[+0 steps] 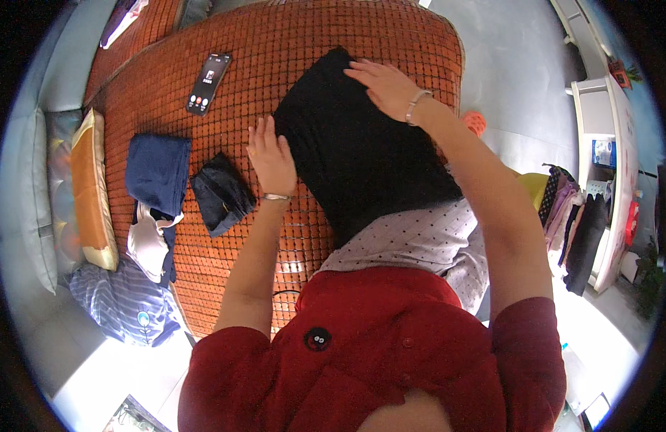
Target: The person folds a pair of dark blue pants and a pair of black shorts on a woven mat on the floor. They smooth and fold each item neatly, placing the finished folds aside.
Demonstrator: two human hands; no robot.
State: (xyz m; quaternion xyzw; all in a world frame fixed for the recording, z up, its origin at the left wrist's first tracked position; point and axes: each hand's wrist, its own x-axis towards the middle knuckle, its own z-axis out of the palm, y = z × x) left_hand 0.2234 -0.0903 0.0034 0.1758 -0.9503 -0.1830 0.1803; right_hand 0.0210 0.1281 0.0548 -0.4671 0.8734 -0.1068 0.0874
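Note:
A black garment (361, 151), its exact kind not clear, lies spread over the brown tile mat (304, 234). Its near end reaches my lap, where dotted pale trousers (412, 241) show. My left hand (272, 156) rests along the garment's left edge, fingers stretched out and apart. At the far right edge, my right hand (382, 86) lies flat on the black cloth with its fingers extended. Left of my left hand is a small folded black garment (221, 196). Beside that sits a folded navy garment (158, 171).
A phone (209, 84) with a lit screen lies on the mat. White clothing (147, 246), a striped blue garment (127, 299) and a tan-edged pillow (95, 191) are at left. Hanging clothes (563, 209), a white shelf (599, 108) and an orange clog (475, 122) are at right.

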